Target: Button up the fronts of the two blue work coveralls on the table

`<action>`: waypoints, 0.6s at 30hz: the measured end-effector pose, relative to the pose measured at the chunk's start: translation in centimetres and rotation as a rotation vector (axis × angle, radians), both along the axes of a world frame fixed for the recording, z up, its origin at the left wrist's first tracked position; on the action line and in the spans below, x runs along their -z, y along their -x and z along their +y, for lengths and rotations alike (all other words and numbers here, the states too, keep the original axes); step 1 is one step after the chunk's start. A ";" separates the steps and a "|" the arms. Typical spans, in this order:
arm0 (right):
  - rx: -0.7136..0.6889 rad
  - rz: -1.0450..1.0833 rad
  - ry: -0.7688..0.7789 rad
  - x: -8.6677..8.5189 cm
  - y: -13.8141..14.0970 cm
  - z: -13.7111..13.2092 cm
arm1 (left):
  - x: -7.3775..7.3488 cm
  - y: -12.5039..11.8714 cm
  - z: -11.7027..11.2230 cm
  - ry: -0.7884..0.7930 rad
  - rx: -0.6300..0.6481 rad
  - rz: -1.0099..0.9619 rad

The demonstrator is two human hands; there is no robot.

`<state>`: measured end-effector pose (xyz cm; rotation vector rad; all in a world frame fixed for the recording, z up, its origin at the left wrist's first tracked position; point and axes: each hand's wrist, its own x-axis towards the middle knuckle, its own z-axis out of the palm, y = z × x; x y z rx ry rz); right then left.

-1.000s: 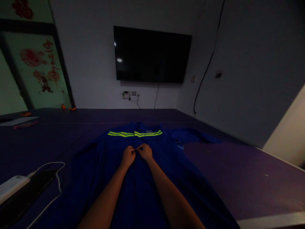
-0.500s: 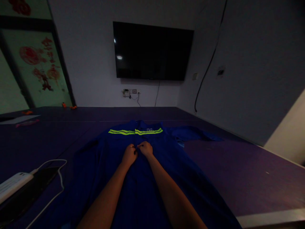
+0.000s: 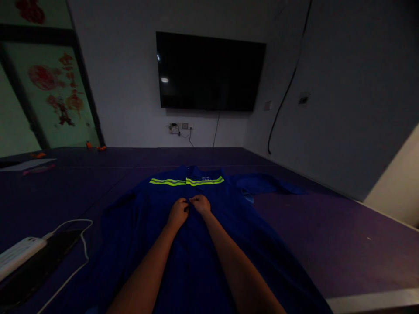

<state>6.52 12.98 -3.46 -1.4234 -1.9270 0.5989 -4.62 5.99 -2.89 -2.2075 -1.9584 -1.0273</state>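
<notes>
A blue work jacket (image 3: 157,235) with yellow reflective stripes (image 3: 186,181) across its chest lies spread flat on a dark purple table (image 3: 327,235). My left hand (image 3: 177,212) and my right hand (image 3: 200,204) meet at the jacket's front centre line, just below the stripes. Both hands have their fingers curled in a pinch on the fabric at the front closure. What exactly sits between the fingertips is too dark and small to see. One sleeve (image 3: 265,184) stretches out to the right.
A white power strip (image 3: 18,254) with a white cable (image 3: 78,235) and a dark flat device (image 3: 49,253) lie at the left near edge. A black TV (image 3: 209,72) hangs on the far wall. Small pink and orange items (image 3: 36,169) rest at the far left.
My hands have stayed together at the jacket's front, shifting slightly up toward the stripes. The view has tilted a little.
</notes>
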 end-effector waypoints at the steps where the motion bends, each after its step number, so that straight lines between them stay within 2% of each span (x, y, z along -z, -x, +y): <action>1: -0.004 0.008 0.002 0.1 0.0 0.1 | 0.0 0.0 0.0 0.004 0.006 0.001; 9: -0.020 0.048 0.012 0.3 0.0 0.3 | 0.2 0.0 0.2 0.015 0.023 0.008; 18: 0.002 0.122 -0.021 0.5 0.1 -0.1 | 0.2 0.0 0.2 0.015 -0.033 0.023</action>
